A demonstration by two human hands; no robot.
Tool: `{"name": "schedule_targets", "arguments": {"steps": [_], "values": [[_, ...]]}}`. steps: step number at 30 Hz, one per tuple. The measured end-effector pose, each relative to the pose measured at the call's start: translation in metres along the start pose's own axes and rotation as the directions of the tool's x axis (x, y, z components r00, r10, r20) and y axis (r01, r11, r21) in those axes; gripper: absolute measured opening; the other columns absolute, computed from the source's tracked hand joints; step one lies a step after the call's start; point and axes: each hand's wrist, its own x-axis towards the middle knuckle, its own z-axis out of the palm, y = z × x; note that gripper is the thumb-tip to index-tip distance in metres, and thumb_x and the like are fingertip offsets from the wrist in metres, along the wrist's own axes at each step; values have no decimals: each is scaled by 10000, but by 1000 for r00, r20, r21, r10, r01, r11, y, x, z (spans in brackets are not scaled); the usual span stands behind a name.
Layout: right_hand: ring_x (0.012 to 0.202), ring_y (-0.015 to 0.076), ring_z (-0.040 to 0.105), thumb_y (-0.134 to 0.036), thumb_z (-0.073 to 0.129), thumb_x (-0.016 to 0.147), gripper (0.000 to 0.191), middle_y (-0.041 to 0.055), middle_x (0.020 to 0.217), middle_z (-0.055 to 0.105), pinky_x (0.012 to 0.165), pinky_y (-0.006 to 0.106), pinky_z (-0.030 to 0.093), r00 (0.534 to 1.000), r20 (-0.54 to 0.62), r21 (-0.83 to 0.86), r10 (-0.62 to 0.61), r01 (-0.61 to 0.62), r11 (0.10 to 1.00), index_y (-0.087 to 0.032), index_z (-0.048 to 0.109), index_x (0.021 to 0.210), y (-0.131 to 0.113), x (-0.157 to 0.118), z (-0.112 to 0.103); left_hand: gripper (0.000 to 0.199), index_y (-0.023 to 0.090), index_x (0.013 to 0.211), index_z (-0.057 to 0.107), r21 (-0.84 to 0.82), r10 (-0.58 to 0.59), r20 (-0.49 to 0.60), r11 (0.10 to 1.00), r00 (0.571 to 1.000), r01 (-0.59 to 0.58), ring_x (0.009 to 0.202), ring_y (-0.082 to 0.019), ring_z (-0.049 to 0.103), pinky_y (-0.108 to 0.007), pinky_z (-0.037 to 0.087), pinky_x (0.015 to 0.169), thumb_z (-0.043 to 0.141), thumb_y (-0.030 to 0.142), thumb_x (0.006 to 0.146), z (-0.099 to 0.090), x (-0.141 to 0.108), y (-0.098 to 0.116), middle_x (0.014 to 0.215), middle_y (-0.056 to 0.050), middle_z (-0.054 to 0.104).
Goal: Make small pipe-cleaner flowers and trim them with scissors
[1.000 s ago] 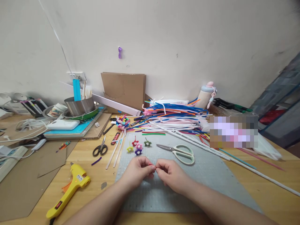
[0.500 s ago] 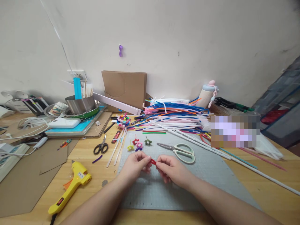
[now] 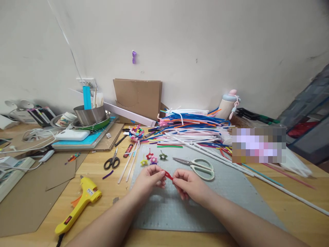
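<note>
A short red pipe cleaner (image 3: 168,175), bent into a narrow loop, stretches between my two hands above the grey cutting mat (image 3: 195,212). My left hand (image 3: 152,176) pinches its left end between thumb and forefinger. At the other end, my right hand (image 3: 187,183) pinches it the same way. Just beyond my left hand lie small pipe-cleaner flowers: a red flower (image 3: 149,155), a pink flower (image 3: 153,160), a yellow flower (image 3: 144,161) and a dark green flower (image 3: 162,156). Scissors with pale green handles (image 3: 203,168) lie past my right hand.
A yellow glue gun (image 3: 83,202) and black-handled scissors (image 3: 112,162) lie to the left. Behind the mat spreads a heap of coloured pipe cleaners (image 3: 195,120). Long white strips (image 3: 277,190) cross the right side. A metal bowl (image 3: 89,115) stands at back left.
My hands have drawn slightly apart, so more of the red loop shows between them. The whole view has shifted a little; the things on the table stay in place.
</note>
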Motion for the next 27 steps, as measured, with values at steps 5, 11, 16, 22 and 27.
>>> {"name": "schedule_targets", "arguments": {"steps": [5, 11, 16, 22, 27], "values": [[348, 49, 417, -416, 503, 772, 242, -91, 466, 464, 357, 168, 280, 1000, 13, 14, -8, 8, 1000, -185, 461, 713, 3, 1, 1, 322, 121, 710, 599, 31, -4, 132, 1000, 991, 0, 578, -112, 562, -240, 464, 561, 758, 380, 604, 6, -5, 3, 624, -13, 602], [348, 51, 421, -449, 511, 761, 275, -79, 485, 485, 358, 170, 279, 999, 36, 2, 4, -4, 1000, -183, 463, 708, 5, 1, 3, 327, 126, 678, 594, 64, 17, 137, 998, 990, -26, 505, -99, 532, -240, 438, 545, 749, 405, 605, 8, -4, -1, 563, 0, 589], [349, 56, 423, -445, 494, 768, 267, -77, 485, 482, 351, 169, 272, 997, 74, -41, 17, -14, 999, -184, 473, 720, 2, -1, 5, 346, 131, 654, 576, 85, 29, 130, 996, 991, -40, 479, -101, 513, -242, 424, 509, 746, 426, 590, 4, -2, -5, 544, 7, 573], [369, 55, 404, -417, 484, 787, 245, -80, 491, 458, 375, 175, 288, 997, 78, -119, -8, 17, 993, -189, 470, 698, 2, 1, -2, 294, 132, 691, 586, 121, 53, 99, 991, 994, -65, 492, -92, 506, -233, 405, 517, 748, 360, 600, 1, 1, -6, 566, 11, 576], [358, 56, 345, -359, 500, 786, 196, -88, 439, 401, 380, 183, 240, 993, 114, -189, -4, 26, 982, -180, 531, 712, 1, 3, -16, 438, 185, 1022, 585, 254, 191, 94, 944, 977, -209, 760, -153, 590, -280, 457, 686, 734, 230, 612, 1, -1, -2, 867, -39, 629]]}}
